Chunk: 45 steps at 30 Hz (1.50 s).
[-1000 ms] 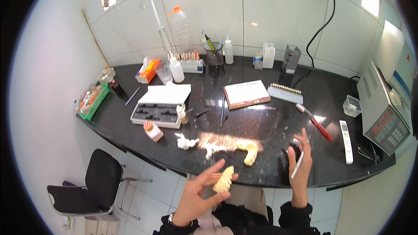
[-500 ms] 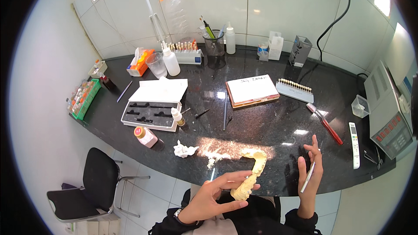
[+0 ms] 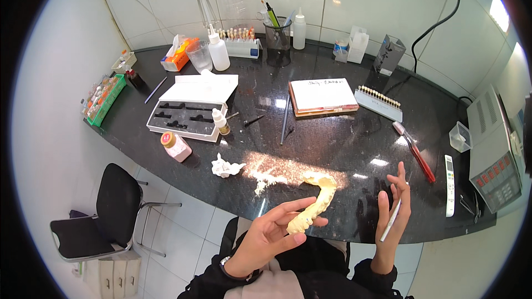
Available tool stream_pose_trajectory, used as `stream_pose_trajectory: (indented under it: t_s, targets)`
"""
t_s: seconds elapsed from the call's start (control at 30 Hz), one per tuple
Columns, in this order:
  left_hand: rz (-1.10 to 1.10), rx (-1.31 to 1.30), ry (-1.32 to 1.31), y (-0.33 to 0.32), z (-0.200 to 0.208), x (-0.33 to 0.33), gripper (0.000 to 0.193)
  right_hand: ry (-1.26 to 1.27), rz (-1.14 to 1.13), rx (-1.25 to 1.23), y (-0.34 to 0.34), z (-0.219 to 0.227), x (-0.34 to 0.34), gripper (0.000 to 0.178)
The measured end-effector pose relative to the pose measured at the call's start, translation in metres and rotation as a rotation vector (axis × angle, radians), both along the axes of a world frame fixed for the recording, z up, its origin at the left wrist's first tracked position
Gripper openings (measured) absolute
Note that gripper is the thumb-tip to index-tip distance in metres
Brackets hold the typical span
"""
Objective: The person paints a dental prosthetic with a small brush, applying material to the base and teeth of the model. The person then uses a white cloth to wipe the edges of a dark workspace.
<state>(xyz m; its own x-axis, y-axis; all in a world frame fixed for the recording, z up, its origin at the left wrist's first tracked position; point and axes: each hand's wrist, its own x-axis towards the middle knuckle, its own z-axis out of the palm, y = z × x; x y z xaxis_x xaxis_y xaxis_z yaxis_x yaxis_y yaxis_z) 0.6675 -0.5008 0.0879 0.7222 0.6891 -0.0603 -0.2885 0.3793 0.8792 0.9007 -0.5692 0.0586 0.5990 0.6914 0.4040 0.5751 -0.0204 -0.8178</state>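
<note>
A pale yellow plaster dental cast (image 3: pixel 326 195), curved like a dental arch, is held over the desk's near edge. My left hand (image 3: pixel 260 241) grips its near end between thumb and fingers, and its far end curls leftward. To the right, my right hand (image 3: pixel 394 210) is raised with fingers mostly extended. A slim white-handled tool (image 3: pixel 390 222) is tucked against that hand, its upper part partly hidden by the fingers. White shavings (image 3: pixel 266 180) and a crumpled white lump (image 3: pixel 224 166) lie on the desk left of the cast.
Around the dark desk (image 3: pixel 255 138) are an open case (image 3: pixel 185 117), a small dropper bottle (image 3: pixel 220 122), a jar of pink powder (image 3: pixel 175 147), a notebook (image 3: pixel 323 97), a shade guide (image 3: pixel 378 104), a red-handled tool (image 3: pixel 418 158) and a white remote (image 3: pixel 449 185). A black chair (image 3: pixel 118 205) stands left.
The view has shifted and tilted slightly. My left hand has tipped the cast a little, keeping its hold on the near end. My right hand keeps the slim tool in much the same pose.
</note>
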Motion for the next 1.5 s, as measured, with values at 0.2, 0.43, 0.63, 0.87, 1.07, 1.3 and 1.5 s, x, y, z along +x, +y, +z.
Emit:
stream_pose_trajectory:
  t_s: [0.2, 0.43, 0.63, 0.87, 1.07, 1.3, 1.5]
  targets:
    - [0.08, -0.043, -0.043, -0.001, -0.003, -0.001, 0.072, -0.066, -0.02, 0.032, 0.0, -0.004, 0.004, 0.023]
    - [-0.049, -0.164, -0.087, 0.019, -0.002, 0.005, 0.064, -0.001, -0.095, 0.049, 0.003, -0.002, 0.005, 0.024]
    - [-0.247, -0.237, -0.028, 0.041, 0.006, 0.01, 0.06, -0.049, -0.214, 0.047, 0.003, -0.003, 0.01, 0.023]
    - [-0.535, 0.026, 0.193, 0.047, 0.02, 0.002, 0.05, -0.001, -0.26, 0.078, 0.004, -0.006, 0.011, 0.019]
    - [-0.416, 0.121, 0.103, 0.038, -0.001, 0.007, 0.05, 0.002, -0.284, 0.176, -0.006, 0.003, 0.002, 0.037]
    - [-0.275, 0.493, 0.078, 0.014, -0.014, 0.022, 0.05, 0.385, 0.235, 0.681, -0.024, -0.024, 0.004, 0.071]
    - [0.007, 0.803, 0.02, 0.011, -0.024, 0.007, 0.052, -0.028, 0.451, 0.191, 0.007, 0.014, -0.014, 0.044]
